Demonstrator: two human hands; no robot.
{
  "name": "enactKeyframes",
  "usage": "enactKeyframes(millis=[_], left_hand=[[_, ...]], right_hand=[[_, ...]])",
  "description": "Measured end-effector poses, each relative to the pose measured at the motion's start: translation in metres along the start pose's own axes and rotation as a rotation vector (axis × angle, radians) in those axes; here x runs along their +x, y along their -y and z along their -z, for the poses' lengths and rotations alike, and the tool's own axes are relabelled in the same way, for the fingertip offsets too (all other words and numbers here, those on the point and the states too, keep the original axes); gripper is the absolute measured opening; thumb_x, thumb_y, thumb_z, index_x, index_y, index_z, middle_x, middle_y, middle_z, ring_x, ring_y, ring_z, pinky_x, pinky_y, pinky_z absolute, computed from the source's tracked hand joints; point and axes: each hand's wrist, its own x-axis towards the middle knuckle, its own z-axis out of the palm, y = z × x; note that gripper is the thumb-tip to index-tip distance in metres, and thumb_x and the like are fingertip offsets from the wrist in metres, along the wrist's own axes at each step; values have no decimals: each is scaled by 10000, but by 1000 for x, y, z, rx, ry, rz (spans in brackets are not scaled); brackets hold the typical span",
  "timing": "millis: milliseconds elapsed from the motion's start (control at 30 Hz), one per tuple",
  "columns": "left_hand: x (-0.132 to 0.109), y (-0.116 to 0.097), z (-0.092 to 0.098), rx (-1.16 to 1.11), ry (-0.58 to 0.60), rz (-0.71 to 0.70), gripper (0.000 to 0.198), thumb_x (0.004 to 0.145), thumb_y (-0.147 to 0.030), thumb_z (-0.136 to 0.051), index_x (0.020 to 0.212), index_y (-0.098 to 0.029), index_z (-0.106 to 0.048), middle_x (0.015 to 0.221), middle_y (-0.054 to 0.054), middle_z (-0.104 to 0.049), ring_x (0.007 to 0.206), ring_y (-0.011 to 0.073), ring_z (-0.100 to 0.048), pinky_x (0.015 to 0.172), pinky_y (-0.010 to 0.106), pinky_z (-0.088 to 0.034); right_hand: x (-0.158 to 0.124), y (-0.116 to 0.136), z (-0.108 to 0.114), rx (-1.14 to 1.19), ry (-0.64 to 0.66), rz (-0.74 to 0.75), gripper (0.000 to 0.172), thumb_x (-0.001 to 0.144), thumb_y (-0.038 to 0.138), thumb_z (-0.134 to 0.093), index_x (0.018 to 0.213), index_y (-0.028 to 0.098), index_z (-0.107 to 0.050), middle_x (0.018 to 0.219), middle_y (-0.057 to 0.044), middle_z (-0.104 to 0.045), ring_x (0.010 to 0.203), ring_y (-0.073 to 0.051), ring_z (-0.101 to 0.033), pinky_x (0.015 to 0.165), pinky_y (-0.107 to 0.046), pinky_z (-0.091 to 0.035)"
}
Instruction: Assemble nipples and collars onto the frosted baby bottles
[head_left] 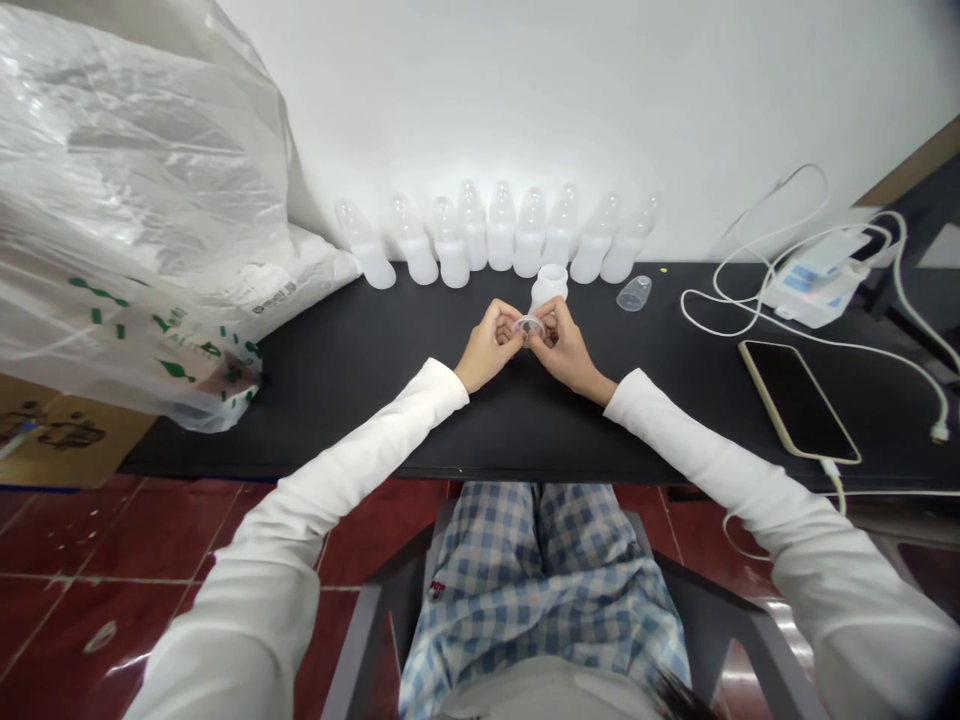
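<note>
Both hands meet over the black table. My left hand (pixel 492 345) pinches the left edge of a small clear ring-shaped piece (pixel 529 325), and my right hand (pixel 561 345) pinches its right edge. Just behind my right hand stands an uncapped white bottle (pixel 552 282), its lower part hidden by the fingers. A clear cap (pixel 634 293) lies on its side to the right of that bottle. Along the wall is a row of several white bottles with clear domed caps, one of them (pixel 501 235) near the middle.
Plastic bags (pixel 135 180) fill the left side above a cardboard box (pixel 67 430). At the right are a phone (pixel 799 402), a white power strip (pixel 814 280) and looping white cables (pixel 705 325). The black table (pixel 337 400) ends close to my lap.
</note>
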Motion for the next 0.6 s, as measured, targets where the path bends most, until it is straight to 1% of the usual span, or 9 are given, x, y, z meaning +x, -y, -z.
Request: enactKeyframes(millis=[100, 267, 467, 600], left_hand=[[1, 2, 1, 27, -32, -9, 352, 848, -401, -792, 940, -213, -509, 718, -54, -576, 573, 56, -533, 527, 174, -428], [1, 0, 5, 71, -30, -59, 402, 844, -490, -772, 977, -226, -499, 753, -47, -571, 577, 69, -544, 522, 200, -447], [-3, -8, 1, 199, -47, -137, 353, 863, -441, -752, 940, -218, -488, 702, -65, -524, 583, 65, -492, 573, 219, -407], [-4, -9, -4, 195, -88, -129, 363, 866, -434, -751, 901, -225, -456, 708, -63, -511, 585, 74, -482, 574, 231, -398]], right_hand=[[1, -3, 0, 19, 36, 13, 327, 951, 538, -576, 1001, 249, -434, 708, 62, -497, 573, -110, -449, 546, -264, -365], [1, -5, 1, 33, 54, 26, 368, 980, 583, -526, 1107, 246, -451, 789, 29, -555, 656, -129, -532, 594, -276, -415], [0, 2, -1, -22, -2, 55, 326, 971, 562, -547, 1000, 243, -489, 772, 20, -567, 649, -135, -516, 589, -284, -421], [0, 6, -3, -53, -27, 34, 281, 970, 525, -545, 962, 249, -492, 735, 25, -549, 632, -141, -508, 580, -288, -406]])
